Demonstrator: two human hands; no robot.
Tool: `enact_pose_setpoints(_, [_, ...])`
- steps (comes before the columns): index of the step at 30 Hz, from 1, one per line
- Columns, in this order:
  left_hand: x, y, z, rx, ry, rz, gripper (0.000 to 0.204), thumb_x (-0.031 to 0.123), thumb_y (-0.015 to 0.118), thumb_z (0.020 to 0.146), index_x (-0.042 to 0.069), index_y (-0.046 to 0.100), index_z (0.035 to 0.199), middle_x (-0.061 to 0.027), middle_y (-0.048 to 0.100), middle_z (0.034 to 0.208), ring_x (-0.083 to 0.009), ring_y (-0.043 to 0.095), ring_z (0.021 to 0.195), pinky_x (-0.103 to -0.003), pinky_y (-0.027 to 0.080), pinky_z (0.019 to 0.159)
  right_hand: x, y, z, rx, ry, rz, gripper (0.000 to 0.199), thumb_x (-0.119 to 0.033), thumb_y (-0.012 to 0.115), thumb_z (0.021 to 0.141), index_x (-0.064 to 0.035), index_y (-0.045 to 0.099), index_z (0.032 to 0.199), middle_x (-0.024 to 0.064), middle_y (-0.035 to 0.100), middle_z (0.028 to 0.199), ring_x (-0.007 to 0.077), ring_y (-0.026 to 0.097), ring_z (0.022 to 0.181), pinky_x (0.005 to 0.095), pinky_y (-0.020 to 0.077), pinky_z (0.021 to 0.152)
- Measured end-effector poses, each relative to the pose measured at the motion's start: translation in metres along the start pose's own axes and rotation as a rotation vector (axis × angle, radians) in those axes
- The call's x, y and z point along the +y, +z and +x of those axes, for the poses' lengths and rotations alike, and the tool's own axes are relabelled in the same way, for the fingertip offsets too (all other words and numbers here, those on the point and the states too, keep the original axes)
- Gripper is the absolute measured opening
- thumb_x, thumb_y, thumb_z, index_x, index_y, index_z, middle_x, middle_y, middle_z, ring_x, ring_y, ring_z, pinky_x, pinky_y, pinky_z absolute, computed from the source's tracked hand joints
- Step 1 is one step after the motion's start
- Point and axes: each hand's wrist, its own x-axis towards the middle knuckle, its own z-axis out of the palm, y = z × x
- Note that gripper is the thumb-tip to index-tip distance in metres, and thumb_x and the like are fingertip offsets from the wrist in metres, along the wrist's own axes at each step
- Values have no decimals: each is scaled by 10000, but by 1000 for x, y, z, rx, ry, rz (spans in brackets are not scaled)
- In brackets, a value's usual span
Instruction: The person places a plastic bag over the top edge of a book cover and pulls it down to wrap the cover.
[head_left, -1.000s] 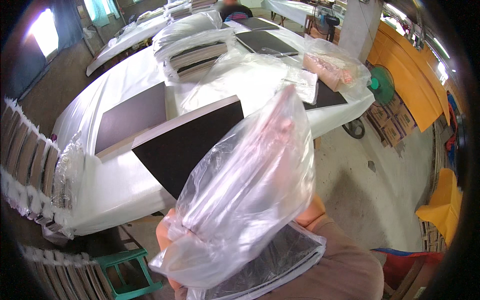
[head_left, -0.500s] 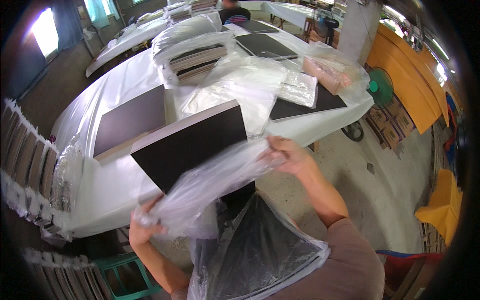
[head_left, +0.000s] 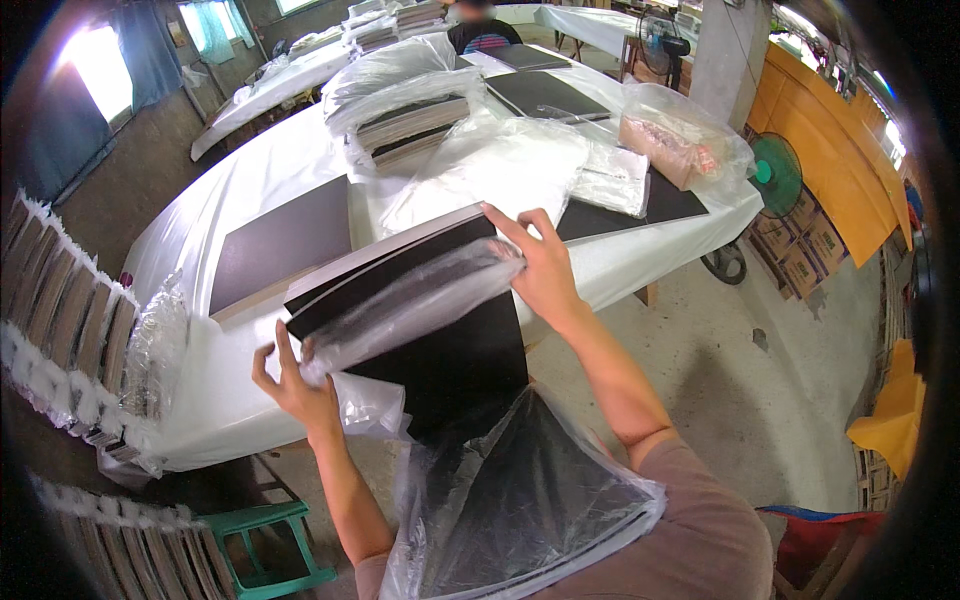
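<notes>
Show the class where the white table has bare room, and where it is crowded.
Bare: the white table at its near-left corner, between the left dark board, clear plastic bundle and left hand; also the strip beyond that board, left of the wrapped stack. Crowded: the middle, strewn with clear bags, and right end, holding the pink package.
</notes>
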Motion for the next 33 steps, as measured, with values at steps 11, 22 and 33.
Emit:
enact_pose_setpoints(11, [-16, -39, -1, 20, 51, -268, 260, 18, 558, 712, -24, 597, 966, -161, 545, 1019, -220, 574, 804, -287, 474, 705, -21, -33, -18, 194, -196, 36, 247, 70, 624, 605, -37, 630, 827, 86, 584, 737, 179, 572, 627, 250, 467, 563])
enact_pose_setpoints(22, [-28, -53, 11, -419, -513, -814, 206, 96, 631, 683, 22, 586, 870, -80, 586, 798, -147, 535, 657, -245, 418, 571, -10, -51, -11, -262, 258, 594, 330, 70, 632, 600, -25, 600, 914, 13, 544, 690, 116, 515, 631, 204, 397, 629])
enact_pose_setpoints(33, [-92, 9, -102, -777, -707, -1156, 342, 86, 528, 712, -9, 506, 1040, -63, 564, 947, -128, 520, 805, -268, 429, 602, 63, -8, -99, -493, 1228, 1241, 450, -163, 614, 712, -109, 444, 1125, 8, 555, 974, 154, 522, 815, 302, 410, 662])
